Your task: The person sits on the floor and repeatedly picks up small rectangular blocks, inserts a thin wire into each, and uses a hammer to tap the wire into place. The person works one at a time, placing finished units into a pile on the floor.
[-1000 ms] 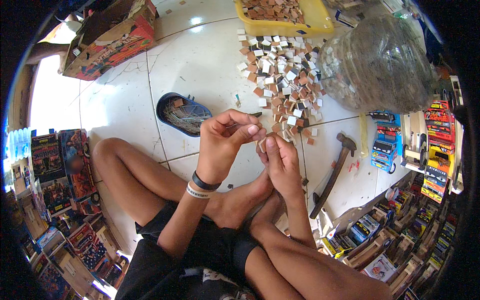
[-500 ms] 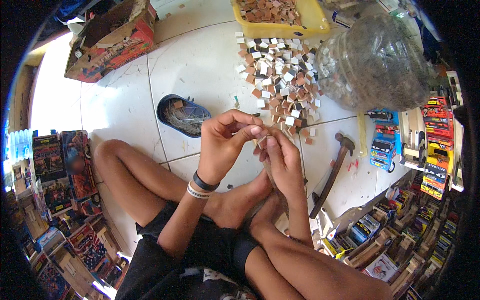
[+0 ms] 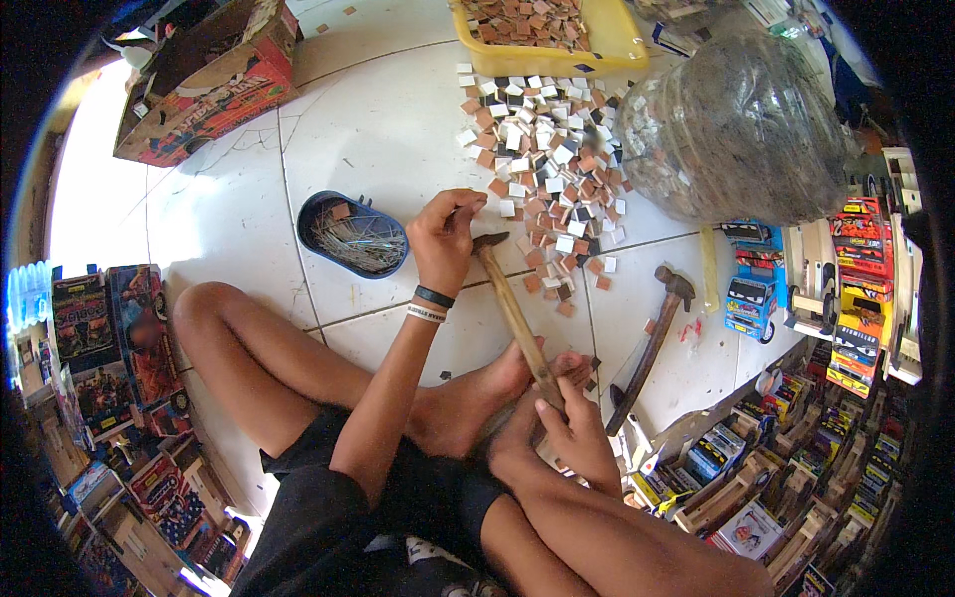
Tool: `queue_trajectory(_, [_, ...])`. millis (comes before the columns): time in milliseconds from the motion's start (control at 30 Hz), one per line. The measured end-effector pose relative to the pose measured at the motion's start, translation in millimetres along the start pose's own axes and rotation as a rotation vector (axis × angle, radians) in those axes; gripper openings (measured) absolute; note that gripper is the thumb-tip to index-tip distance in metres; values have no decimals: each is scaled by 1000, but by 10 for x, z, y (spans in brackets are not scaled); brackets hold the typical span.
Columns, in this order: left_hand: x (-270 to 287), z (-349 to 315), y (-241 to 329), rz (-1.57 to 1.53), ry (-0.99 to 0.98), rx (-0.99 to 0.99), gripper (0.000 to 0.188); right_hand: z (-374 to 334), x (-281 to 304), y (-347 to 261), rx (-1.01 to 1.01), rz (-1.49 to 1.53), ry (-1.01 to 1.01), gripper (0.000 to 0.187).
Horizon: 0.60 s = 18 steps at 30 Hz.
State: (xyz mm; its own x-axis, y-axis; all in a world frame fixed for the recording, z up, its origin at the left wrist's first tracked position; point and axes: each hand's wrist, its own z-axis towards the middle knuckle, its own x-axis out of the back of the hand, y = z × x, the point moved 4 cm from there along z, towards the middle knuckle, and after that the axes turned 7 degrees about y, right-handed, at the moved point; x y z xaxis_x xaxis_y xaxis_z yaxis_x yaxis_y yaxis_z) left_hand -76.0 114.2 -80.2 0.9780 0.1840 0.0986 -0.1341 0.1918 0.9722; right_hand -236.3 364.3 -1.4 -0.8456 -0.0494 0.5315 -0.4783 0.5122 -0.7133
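Watching remotely, I find the right hand now wrapped around a pale-handled hammer at the frame's centre, its head near the left hand, whose fingers press together, on what I cannot tell; two-handed pinching seemingly yields to tool work.

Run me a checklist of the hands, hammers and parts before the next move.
1. Hammer held by its handle in the right hand: ok.
2. Something pinched in the left hand: cannot tell; too small to make out.
3. Hammer head well away from the left hand: not ok; it shows close beside it.
4. Thin strands in the blue container: ok.
5. Small square pieces neatly stacked: not ok; scattered before the yellow tray.
6. Second hammer set down: ok.
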Motion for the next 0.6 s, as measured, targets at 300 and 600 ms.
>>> queue_trajectory(300, [26,7,-17,31,20,-182,21,-58,266,-357,79,-23,215,51])
queue_trajectory(600, [89,57,68,121,-13,-188,17,-52,217,-645,469,-153,362,51])
